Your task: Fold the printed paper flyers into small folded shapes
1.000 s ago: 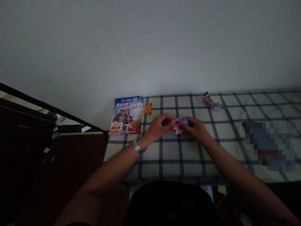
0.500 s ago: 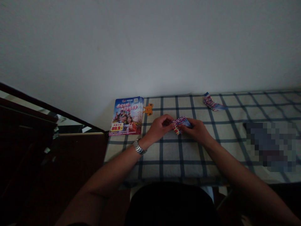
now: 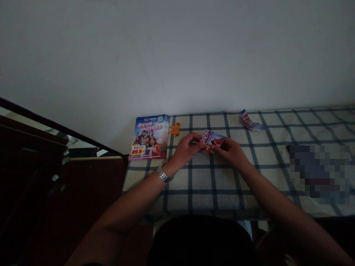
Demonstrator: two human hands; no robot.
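Observation:
My left hand (image 3: 186, 148) and my right hand (image 3: 232, 151) meet over the checked cloth (image 3: 210, 177), both pinching a small folded colourful flyer (image 3: 210, 137) between their fingertips. The flyer is tilted up off the cloth, its printed side facing me. A metal watch (image 3: 163, 173) sits on my left wrist. To the left of my left hand lies a stack of flyers (image 3: 149, 136) with a "89.9" price tag.
A small orange figure (image 3: 175, 129) lies by the stack's right edge. Another folded flyer piece (image 3: 250, 122) rests near the wall at the back. A blurred dark object (image 3: 318, 171) sits on the cloth at right. Dark wooden furniture (image 3: 55, 177) stands at left.
The folded flyer has been lifted and tilted up a little between my fingers; both hands stay in nearly the same place.

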